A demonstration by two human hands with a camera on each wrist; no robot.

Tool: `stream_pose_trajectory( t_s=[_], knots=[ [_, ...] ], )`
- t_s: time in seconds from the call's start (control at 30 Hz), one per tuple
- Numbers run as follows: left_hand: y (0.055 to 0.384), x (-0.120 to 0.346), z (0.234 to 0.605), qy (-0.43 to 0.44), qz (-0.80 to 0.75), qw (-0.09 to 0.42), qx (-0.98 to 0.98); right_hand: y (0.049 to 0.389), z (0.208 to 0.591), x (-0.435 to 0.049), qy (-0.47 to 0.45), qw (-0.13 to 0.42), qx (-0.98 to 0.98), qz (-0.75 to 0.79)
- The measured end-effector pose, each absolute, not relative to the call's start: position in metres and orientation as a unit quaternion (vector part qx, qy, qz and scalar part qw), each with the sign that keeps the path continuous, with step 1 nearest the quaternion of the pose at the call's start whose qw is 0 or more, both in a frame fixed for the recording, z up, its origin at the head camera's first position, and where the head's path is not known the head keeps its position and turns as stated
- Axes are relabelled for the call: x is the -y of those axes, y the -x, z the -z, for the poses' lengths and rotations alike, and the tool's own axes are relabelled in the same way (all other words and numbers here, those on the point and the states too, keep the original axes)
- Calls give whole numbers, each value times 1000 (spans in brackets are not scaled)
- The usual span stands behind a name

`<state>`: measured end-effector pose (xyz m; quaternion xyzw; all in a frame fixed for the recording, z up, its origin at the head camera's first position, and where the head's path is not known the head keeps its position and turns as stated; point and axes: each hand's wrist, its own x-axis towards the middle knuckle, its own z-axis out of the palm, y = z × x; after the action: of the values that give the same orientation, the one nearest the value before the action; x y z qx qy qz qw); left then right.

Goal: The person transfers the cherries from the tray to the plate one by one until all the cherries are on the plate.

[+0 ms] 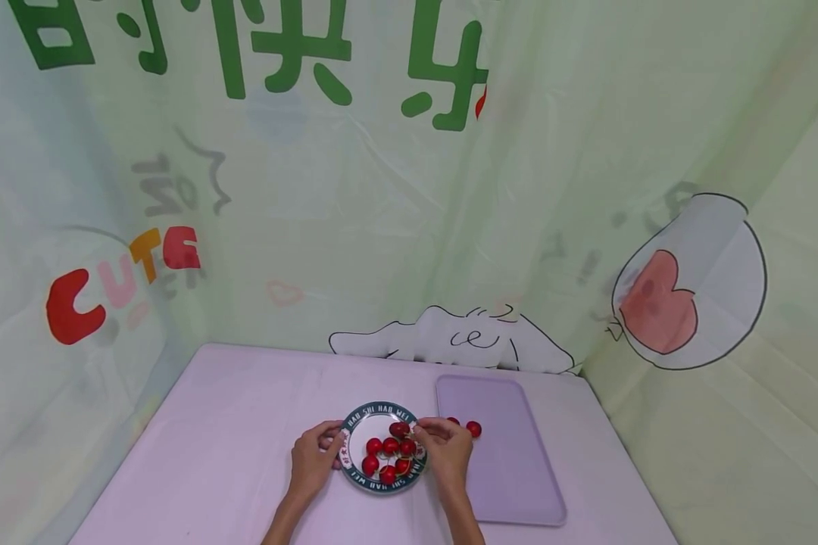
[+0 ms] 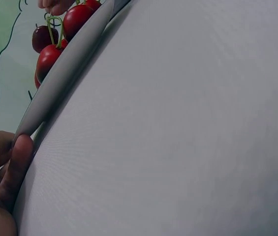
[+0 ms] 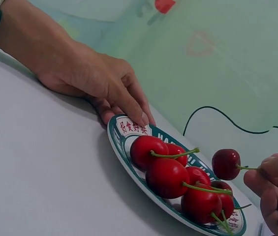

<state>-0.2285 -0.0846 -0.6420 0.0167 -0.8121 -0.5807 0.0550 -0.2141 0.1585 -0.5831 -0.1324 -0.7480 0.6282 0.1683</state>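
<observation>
A round plate (image 1: 356, 475) with a dark green lettered rim holds several red cherries (image 1: 388, 475) with green stems. My left hand (image 1: 311, 459) grips the plate's left rim, thumb on top and fingers beneath, as the right wrist view also shows. Over the plate's right side my right hand (image 1: 448, 457) pinches the stem of one darker cherry (image 3: 226, 164), which hangs above the others. In the left wrist view, the plate's pale underside edge (image 2: 62, 91) and some cherries (image 2: 50, 60) show at the upper left.
To the right of the plate lies a purple tray (image 1: 511, 477), with two cherries (image 1: 473, 429) near its left edge, one partly hidden by my right hand. A white cloth covers the table (image 1: 238, 424). Printed curtains (image 1: 382, 227) hang behind and at both sides.
</observation>
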Motion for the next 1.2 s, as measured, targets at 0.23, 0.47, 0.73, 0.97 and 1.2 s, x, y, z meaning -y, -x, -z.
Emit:
stream_pose_trajectory(
  t_s=[0.23,0.47,0.73,0.97,1.2],
  knots=[
    [229,85,643,-16,584,53,810,214,585,-152,110,168,758,-621],
    [230,84,648,-14,585,52,809,215,589,-145,95,174,781,-592],
    [230,85,643,-9,586,55,809,214,585,-137,56,198,823,-530],
    [230,85,642,-11,585,58,809,212,584,-131,23,211,859,-466],
    [231,85,642,-17,587,53,808,213,588,-130,29,176,877,-446]
  ],
)
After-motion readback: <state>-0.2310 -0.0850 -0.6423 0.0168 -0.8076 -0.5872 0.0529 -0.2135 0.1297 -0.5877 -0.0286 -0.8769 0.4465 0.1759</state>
